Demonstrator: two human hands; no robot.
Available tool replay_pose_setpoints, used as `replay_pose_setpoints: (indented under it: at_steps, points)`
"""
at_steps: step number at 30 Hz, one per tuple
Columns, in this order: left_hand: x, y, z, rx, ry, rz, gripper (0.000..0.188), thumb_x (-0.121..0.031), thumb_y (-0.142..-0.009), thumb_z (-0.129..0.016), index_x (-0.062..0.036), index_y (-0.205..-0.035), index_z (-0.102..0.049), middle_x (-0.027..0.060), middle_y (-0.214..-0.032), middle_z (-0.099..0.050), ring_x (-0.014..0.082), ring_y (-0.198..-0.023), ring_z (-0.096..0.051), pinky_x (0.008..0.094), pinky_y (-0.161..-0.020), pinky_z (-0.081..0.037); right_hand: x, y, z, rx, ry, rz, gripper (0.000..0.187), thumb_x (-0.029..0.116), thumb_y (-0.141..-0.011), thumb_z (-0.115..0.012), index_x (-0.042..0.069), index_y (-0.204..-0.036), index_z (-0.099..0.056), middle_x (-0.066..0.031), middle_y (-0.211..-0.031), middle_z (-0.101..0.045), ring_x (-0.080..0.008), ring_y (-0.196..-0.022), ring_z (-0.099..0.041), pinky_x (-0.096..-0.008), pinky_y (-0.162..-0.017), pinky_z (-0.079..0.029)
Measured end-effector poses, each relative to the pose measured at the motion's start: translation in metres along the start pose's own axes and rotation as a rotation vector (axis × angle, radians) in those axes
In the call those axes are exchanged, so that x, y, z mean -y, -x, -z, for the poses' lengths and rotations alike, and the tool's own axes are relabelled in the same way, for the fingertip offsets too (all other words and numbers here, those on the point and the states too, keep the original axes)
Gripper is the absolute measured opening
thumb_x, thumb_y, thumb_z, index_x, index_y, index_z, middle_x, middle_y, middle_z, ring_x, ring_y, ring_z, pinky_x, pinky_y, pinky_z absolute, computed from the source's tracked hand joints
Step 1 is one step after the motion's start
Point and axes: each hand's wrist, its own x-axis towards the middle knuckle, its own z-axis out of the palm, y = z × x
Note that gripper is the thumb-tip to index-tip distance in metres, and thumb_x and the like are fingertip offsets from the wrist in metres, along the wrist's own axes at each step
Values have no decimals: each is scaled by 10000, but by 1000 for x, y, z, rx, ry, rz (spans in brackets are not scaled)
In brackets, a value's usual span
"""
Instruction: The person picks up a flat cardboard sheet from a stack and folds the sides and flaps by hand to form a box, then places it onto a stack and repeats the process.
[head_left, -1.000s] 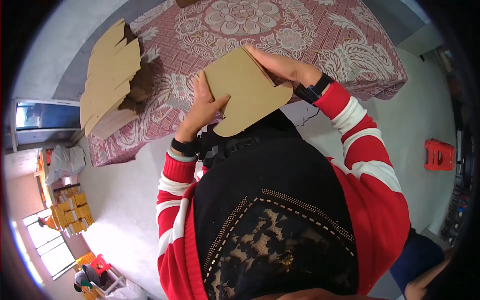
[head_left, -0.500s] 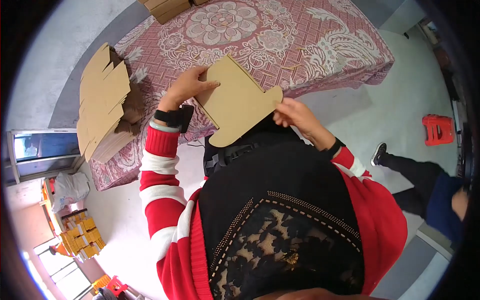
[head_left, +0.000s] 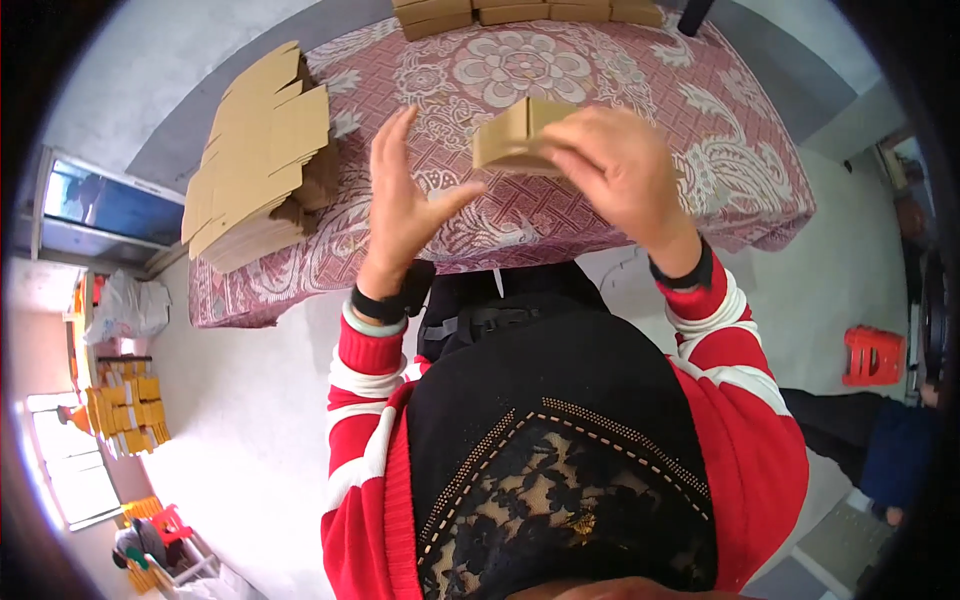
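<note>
A small brown cardboard box (head_left: 503,143), its shape slightly blurred, is held over the patterned tablecloth in front of me. My right hand (head_left: 625,170) grips it from the right side, fingers and thumb closed on its edge. To the left of the box, my left hand (head_left: 405,200) is raised with fingers stretched up and thumb spread toward the box, touching nothing. A tall stack of flat die-cut cardboard blanks (head_left: 255,150) lies at the table's left end, beyond my left hand.
Several folded cardboard boxes (head_left: 515,12) stand in a row along the far table edge, beside a dark upright object (head_left: 694,16). The table wears a pink and white patterned cloth (head_left: 740,160). A red plastic stool (head_left: 873,355) and a person in dark clothes (head_left: 860,445) are at the right.
The flat cardboard piece between my hands is now folded into a box shape, farther over the table. My left hand has let go and opened. My view has shifted, bringing more boxes into sight.
</note>
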Motion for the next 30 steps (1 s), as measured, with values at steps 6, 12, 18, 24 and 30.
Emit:
replay_pose_setpoints:
  at_steps: [6, 12, 18, 24, 30]
  points:
    - [14, 16, -16, 172, 239, -108, 921, -386, -674, -886, -23, -1401, -451, 177, -1354, -535, 298, -1325, -447, 416, -1089, -377, 12, 9, -46, 161, 51, 321, 196, 67, -824, -675, 83, -1018, -699, -61, -928, -684, -231, -898, -650, -402, -923, -464]
    - [34, 38, -25, 136, 454, 54, 884, -424, -722, -846, -16, -1399, -450, 156, -1368, -532, 285, -1310, -465, 406, -1102, -353, -26, 35, -22, -244, 100, 134, 240, 111, -887, -658, 43, -1117, -646, -86, -1094, -673, -243, -1034, -630, -410, -1008, -436]
    - [23, 39, -29, 129, 624, -12, 893, -667, -854, -612, 8, -1408, -428, 157, -1377, -505, 274, -1300, -465, 410, -1106, -335, -71, 76, -64, -294, -636, -544, 624, 513, -1061, -268, 41, -1441, -419, -130, -1351, -548, -243, -1195, -534, -431, -1056, -383]
    - [29, 48, -35, 19, 653, 107, 1010, -828, -873, -281, 25, -1399, -414, 174, -1352, -499, 282, -1280, -468, 418, -1111, -322, -50, 50, -82, -343, -935, -599, 758, 592, -1035, -101, 50, -1480, -388, -131, -1287, -577, -231, -1189, -527, -415, -1067, -351]
    - [39, 52, -37, -95, 664, 99, 992, -825, -881, -151, 19, -1289, -476, 184, -1285, -513, 285, -1222, -493, 425, -1084, -348, -44, 43, -77, -236, -909, -614, 800, 619, -1024, -91, 35, -1448, -434, -105, -1240, -598, -225, -1187, -526, -402, -1068, -346]
